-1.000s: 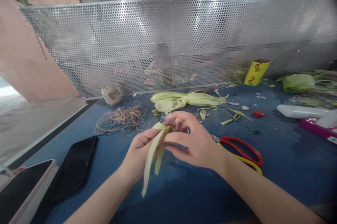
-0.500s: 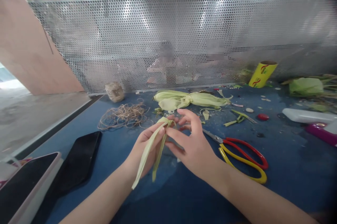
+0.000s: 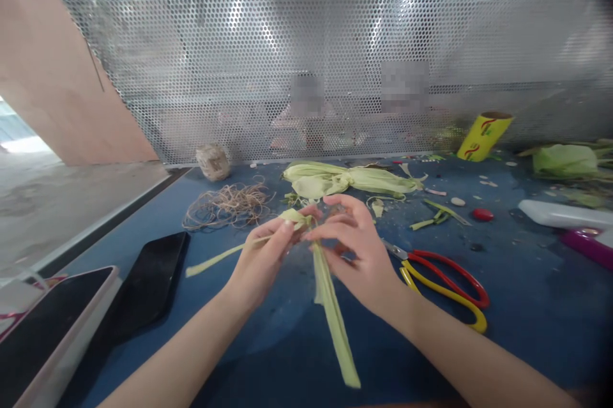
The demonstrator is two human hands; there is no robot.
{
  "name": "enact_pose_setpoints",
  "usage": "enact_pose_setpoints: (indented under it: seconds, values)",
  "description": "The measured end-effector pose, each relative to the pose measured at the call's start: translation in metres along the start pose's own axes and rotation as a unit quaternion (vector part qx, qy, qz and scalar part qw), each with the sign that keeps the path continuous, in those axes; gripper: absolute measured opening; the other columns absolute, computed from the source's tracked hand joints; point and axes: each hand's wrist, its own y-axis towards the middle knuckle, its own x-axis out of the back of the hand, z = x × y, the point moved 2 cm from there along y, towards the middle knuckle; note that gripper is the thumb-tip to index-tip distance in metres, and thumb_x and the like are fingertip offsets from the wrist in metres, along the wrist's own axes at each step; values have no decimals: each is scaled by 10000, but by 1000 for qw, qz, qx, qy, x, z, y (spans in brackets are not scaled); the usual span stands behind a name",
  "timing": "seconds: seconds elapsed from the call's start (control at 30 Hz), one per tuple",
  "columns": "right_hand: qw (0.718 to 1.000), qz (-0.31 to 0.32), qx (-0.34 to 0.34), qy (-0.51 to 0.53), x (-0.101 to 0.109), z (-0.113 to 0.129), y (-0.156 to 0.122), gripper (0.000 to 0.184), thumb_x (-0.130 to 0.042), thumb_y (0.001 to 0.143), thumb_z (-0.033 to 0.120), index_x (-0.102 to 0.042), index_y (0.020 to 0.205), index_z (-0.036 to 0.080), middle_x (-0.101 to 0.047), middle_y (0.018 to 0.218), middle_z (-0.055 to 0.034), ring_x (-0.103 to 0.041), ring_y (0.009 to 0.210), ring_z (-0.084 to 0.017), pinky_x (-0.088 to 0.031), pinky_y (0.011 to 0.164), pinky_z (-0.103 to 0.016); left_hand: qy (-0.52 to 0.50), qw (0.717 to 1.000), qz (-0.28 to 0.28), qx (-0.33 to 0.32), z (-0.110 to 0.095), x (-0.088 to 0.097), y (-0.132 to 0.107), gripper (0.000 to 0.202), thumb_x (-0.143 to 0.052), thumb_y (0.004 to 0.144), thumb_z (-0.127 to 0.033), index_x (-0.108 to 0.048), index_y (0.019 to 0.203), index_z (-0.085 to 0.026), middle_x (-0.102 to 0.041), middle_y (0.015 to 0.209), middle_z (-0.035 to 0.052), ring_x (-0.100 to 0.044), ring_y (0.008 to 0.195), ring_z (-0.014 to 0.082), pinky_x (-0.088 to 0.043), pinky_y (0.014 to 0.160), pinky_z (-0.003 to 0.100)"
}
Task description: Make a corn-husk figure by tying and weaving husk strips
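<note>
My left hand (image 3: 258,261) is closed round a folded piece of pale green corn husk (image 3: 295,218), its thumb pressed on top. One thin strip (image 3: 211,264) sticks out leftward past this hand. A longer, wider husk strip (image 3: 336,325) hangs down toward me between my hands. At the folded end, my right hand (image 3: 361,255) pinches the husk with its fingertips; its other fingers are curled and raised. Just beyond the hands lies a tied bundle of corn husks (image 3: 378,179). Scissors (image 3: 447,280) with red and yellow handles lie beside my right wrist.
Tangled twine (image 3: 230,205) and a twine-coloured roll (image 3: 212,162) lie at left, with a black phone (image 3: 151,277) nearer. A yellow tube (image 3: 484,136) stands tilted by the perforated screen (image 3: 215,76). A white and purple tool (image 3: 560,213), a red object (image 3: 482,214) and scraps lie right.
The long husk strip has swung from the left side to hang between my hands. A thin strip now points left. My right fingertips have closed in on the folded end.
</note>
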Motion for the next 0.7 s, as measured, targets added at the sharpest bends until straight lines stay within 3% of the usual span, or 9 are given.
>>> enact_pose_setpoints:
  seconds: [0.1,0.17,0.3,0.37,0.43,0.5,0.6,0.7]
  values:
    - [982,44,-124,139,1,-7,4,103,-532,813,231,-600,889,239,-318,1292,-63,-576,902,-144,-545,662,-266,62,998,8,24,-1,4,2,176,-691,691,-246,-714,855,-187,-599,1196,60,-496,1152,244,-401,935,273]
    - [970,60,-152,177,2,-10,7,84,-547,810,257,-595,871,225,-356,1269,-61,-564,988,-162,-519,790,-308,88,996,9,32,-3,6,2,198,-671,705,-221,-706,894,-180,-585,1215,62,-473,1175,248,-395,937,273]
    - [980,51,-117,155,6,-10,12,48,-554,803,226,-602,803,223,-456,1167,-54,-410,1200,-183,-437,919,-316,149,988,12,20,-7,4,3,213,-629,692,-192,-708,889,-170,-620,1158,64,-512,1121,268,-420,891,289]
    - [981,55,-118,142,7,-9,12,50,-553,800,221,-603,797,218,-448,1169,-59,-471,1125,-175,-471,864,-303,220,975,23,12,-8,2,4,211,-619,673,-172,-710,864,-177,-655,1083,47,-568,1023,249,-439,830,264]
    - [984,64,-125,107,8,-8,11,67,-539,808,233,-603,820,216,-412,1195,-63,-560,919,-138,-511,754,-287,301,954,18,-4,-8,1,4,157,-606,691,-201,-702,813,-177,-686,947,29,-605,868,204,-448,731,231]
    - [991,77,-105,43,9,-6,10,99,-533,806,218,-590,886,225,-392,1200,-63,-551,791,-106,-508,714,-287,370,929,2,-17,-6,2,4,131,-587,720,-250,-678,770,-169,-679,801,13,-592,735,168,-433,640,212]
    - [991,119,-55,-32,11,-4,9,284,-550,780,174,-518,1050,254,-417,1130,-56,-517,816,-117,-491,736,-276,429,903,15,-12,-3,3,3,151,-551,751,-276,-649,771,-162,-647,727,6,-571,684,158,-413,603,207]
    - [979,183,-31,-84,12,-4,8,374,-543,787,182,-478,1134,305,-412,1077,-39,-513,837,-123,-483,745,-273,433,900,58,1,-1,4,2,169,-516,775,-263,-654,801,-169,-662,784,18,-593,729,174,-422,635,210]
